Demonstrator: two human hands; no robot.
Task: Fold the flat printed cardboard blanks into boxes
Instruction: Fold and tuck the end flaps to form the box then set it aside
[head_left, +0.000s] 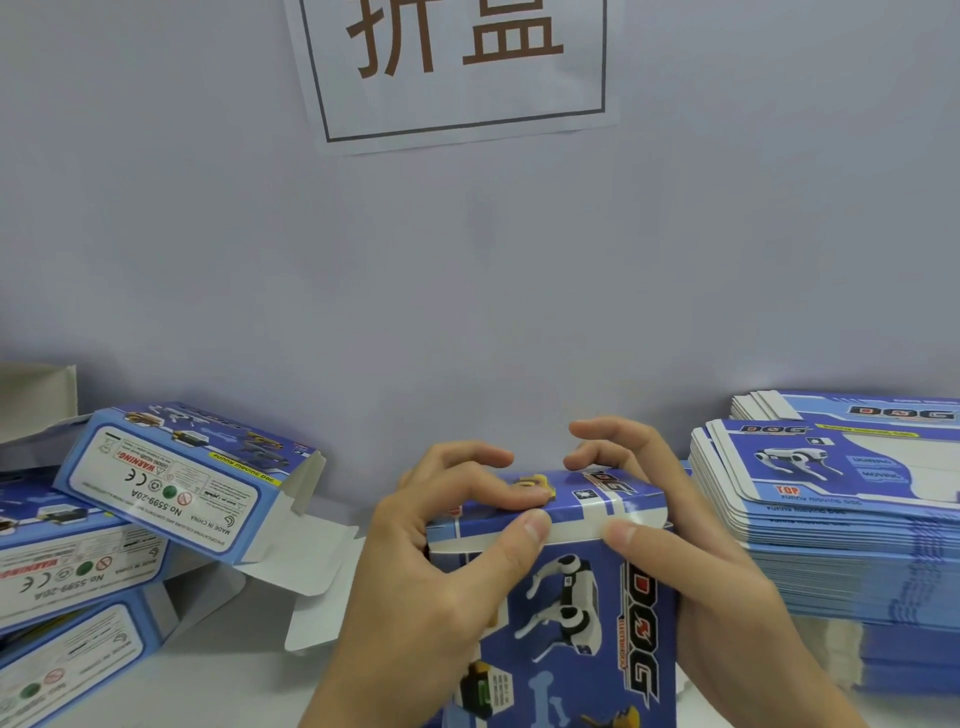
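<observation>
A blue printed box (576, 613) with a robot dog picture and "DOG" lettering stands upright at the bottom centre. My left hand (436, 561) grips its left side, with the thumb on the white edge of the top flap and fingers curled over the top. My right hand (691, 545) holds the right side, its thumb pressing the same flap edge and its fingers arched above the top. A tall stack of flat printed blanks (841, 499) lies at the right.
Several folded boxes (171, 483) with open white flaps are piled at the left on the white table (223, 680). A pale wall rises close behind, with a paper sign (457, 67) taped to it.
</observation>
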